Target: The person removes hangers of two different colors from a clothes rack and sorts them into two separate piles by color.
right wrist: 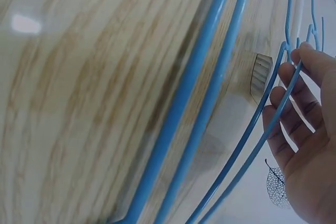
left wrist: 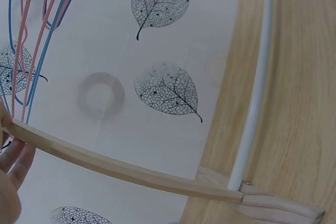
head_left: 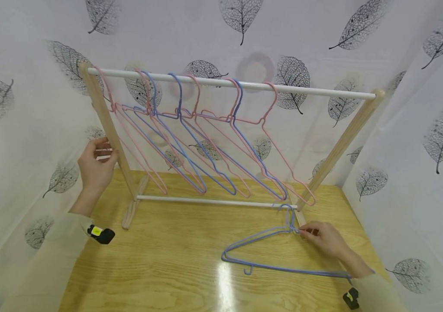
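My left hand (head_left: pixel 95 167) grips the left wooden post (head_left: pixel 106 117) of a clothes rack at about mid height, thumb and fingers on either side of it. In the left wrist view, fingertips (left wrist: pixel 21 163) show just below the post. Low at the right, my right hand (head_left: pixel 324 240) pinches two blue clothes hangers (head_left: pixel 283 270) close under their hooks. They are held together over the table, in front of the rack's right foot. Several pink and blue hangers, among them a pink hanger (head_left: pixel 278 149) at the right end, hang from the white top rail (head_left: pixel 322 92).
The rack stands on a wood-grain table (head_left: pixel 159 260). A white lower bar (head_left: pixel 217 202) joins its feet, and the right post (head_left: pixel 337 154) leans outward. A leaf-patterned white sheet (head_left: pixel 190 26) encloses the back and sides. Part of the top rail lies right of the hanging hangers.
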Tool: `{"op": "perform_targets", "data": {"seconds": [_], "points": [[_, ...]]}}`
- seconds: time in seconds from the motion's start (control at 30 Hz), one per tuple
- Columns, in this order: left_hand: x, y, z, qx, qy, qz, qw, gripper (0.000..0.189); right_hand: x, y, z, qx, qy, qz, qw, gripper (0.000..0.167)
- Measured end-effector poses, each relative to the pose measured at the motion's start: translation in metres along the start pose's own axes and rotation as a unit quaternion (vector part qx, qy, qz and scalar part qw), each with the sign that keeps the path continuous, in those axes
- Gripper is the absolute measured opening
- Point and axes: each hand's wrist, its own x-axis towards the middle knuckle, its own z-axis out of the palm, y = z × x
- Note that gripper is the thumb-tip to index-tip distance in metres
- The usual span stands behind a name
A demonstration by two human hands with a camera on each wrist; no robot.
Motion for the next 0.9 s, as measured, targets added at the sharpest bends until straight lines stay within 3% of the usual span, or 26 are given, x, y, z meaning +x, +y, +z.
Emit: {"op": "perform_targets", "data": {"seconds": [0.2,0.63,0.77,0.9], "points": [[0.0,0.001,0.001,0.0,-0.004,-0.006,1.0,0.035,0.002,-0.003,0.0,-0.007,0.006,0.024,0.9997,0.012],[-0.001,0.003,0.0,0.007,-0.001,0.0,1.0,0.035,-0.004,-0.038,-0.029,0.034,0.104,0.003,0.994,0.047],[0.0,0.0,0.0,0.007,-0.001,-0.006,1.0,0.035,-0.001,-0.053,-0.042,0.104,0.147,-0.039,0.983,0.052],[0.0,-0.001,0.0,0.006,-0.001,-0.012,0.9999,0.035,0.006,-0.067,-0.056,0.187,0.168,-0.079,0.9647,0.047]]}}
